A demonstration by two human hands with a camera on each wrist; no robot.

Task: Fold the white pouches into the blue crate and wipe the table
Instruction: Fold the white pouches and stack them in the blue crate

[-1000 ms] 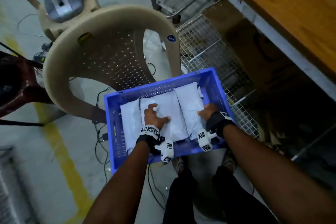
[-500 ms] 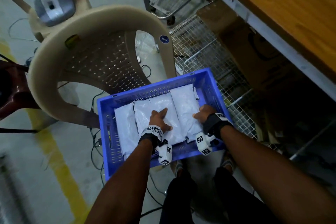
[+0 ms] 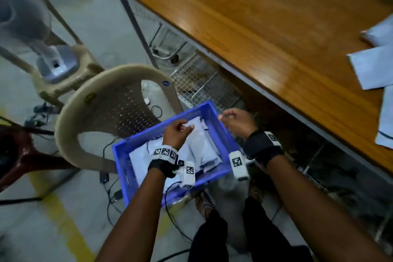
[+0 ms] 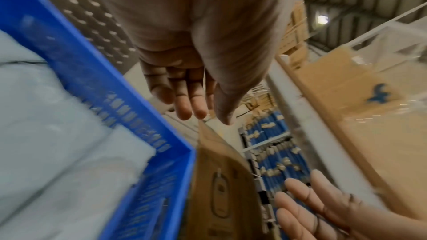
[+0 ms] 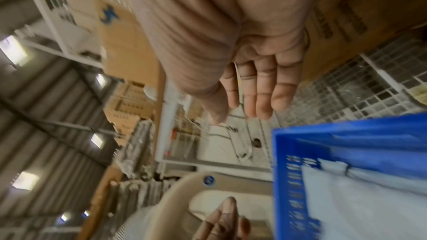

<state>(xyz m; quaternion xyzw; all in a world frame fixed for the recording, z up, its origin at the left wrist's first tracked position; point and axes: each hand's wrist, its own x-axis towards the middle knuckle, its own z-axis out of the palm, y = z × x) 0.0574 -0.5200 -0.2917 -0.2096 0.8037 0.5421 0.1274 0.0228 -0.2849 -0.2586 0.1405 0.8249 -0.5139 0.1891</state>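
Observation:
The blue crate stands on the floor at my feet, with folded white pouches lying flat inside. My left hand hovers above the pouches with relaxed fingers and holds nothing. Over the crate's far right corner my right hand is also empty and loosely open. In the left wrist view the left hand hangs over the crate wall beside the pouches. The right wrist view has the right hand above the crate rim. More white pouches lie on the wooden table.
A beige plastic chair stands just left of the crate, a dark red chair further left. Wire mesh racks and cardboard boxes sit under the table. Cables trail on the floor near my feet.
Both hands have lifted off the pouches in the crate and now hover above it, empty. My view has swung up and right, bringing the table top into sight.

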